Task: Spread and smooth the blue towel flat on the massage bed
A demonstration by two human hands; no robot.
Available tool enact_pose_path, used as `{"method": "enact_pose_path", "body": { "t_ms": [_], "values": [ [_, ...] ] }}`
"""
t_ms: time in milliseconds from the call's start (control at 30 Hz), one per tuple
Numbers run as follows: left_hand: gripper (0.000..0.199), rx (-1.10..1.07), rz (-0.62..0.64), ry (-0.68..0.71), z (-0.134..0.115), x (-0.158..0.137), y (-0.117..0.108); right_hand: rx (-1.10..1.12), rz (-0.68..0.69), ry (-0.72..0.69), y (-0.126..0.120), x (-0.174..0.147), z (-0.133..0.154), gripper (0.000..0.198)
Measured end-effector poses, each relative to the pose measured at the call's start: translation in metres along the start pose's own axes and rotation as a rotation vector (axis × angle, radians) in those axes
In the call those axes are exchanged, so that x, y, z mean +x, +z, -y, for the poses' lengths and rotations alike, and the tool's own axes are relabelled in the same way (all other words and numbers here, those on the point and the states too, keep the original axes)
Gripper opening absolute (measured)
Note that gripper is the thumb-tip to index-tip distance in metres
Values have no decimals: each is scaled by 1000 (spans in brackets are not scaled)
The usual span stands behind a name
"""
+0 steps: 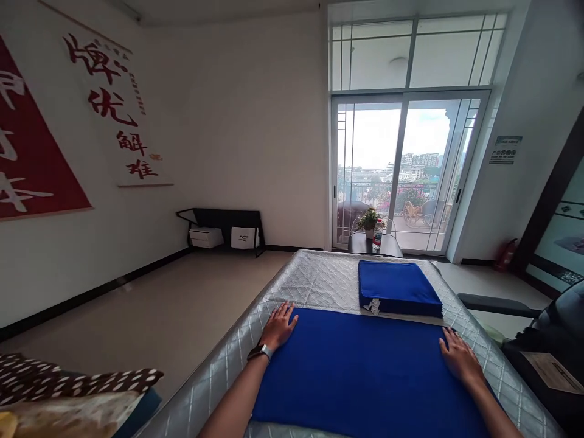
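Note:
A blue cloth (365,371) lies spread out flat on the silver quilted table cover (314,277). At its far left corner rests my left hand (278,325), fingers stretched out, with a watch on the wrist. My right hand (460,353) lies on the far right corner, its fingers extended and flat. Just beyond the cloth sits a stack of folded blue cloths (396,286), with white tags showing at its near left corner. The cloth's near right part runs out of view at the bottom.
Patterned fabrics (77,389) lie at the lower left. To the right are an armrest (497,303) and a dark chair (538,365). Behind the table stand a small black table (387,244) with a potted plant (370,222) and a bottle (377,236). A black bench (228,222) stands by the wall.

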State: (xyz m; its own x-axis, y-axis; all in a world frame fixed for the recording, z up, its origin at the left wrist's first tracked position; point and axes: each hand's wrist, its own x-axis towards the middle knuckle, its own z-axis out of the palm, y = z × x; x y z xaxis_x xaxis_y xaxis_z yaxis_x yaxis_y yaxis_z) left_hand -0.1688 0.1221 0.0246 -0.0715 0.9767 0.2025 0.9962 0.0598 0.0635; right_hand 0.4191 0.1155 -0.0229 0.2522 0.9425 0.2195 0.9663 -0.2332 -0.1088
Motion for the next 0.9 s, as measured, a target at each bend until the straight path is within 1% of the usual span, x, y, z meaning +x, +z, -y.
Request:
{"method": "enact_pose_path", "body": {
  "t_ms": [100,200,300,400,467,533,633,700,733,800,900],
  "values": [
    [52,-18,-62,-5,-8,-5,-8,2,4,-10,-4,-1,3,68],
    [50,-53,-85,16,-25,-12,-12,-14,4,-22,-9,-2,3,67],
    [48,-101,-75,85,-50,-20,-12,-93,-20,-56,-15,-1,5,63],
    [47,-159,-54,199,-83,-24,-11,-165,-83,-136,-25,-1,22,59],
    [47,-202,-40,282,-109,-24,-9,-139,-118,-192,-33,-7,48,58],
    [47,-243,-30,359,-138,-22,-6,-58,-121,-272,-40,-18,86,56],
    [49,-290,-28,441,-178,-18,1,113,-29,-416,-44,-38,152,57],
    [50,-306,-30,466,-198,-16,8,187,43,-468,-41,-47,190,57],
    [51,-310,-30,469,-205,-15,12,196,56,-485,-39,-49,205,57],
    [51,-311,-23,468,-212,-14,21,206,78,-503,-31,-51,226,56],
    [52,-307,-7,467,-213,-12,34,212,98,-504,-19,-50,236,56]
  ]
}}
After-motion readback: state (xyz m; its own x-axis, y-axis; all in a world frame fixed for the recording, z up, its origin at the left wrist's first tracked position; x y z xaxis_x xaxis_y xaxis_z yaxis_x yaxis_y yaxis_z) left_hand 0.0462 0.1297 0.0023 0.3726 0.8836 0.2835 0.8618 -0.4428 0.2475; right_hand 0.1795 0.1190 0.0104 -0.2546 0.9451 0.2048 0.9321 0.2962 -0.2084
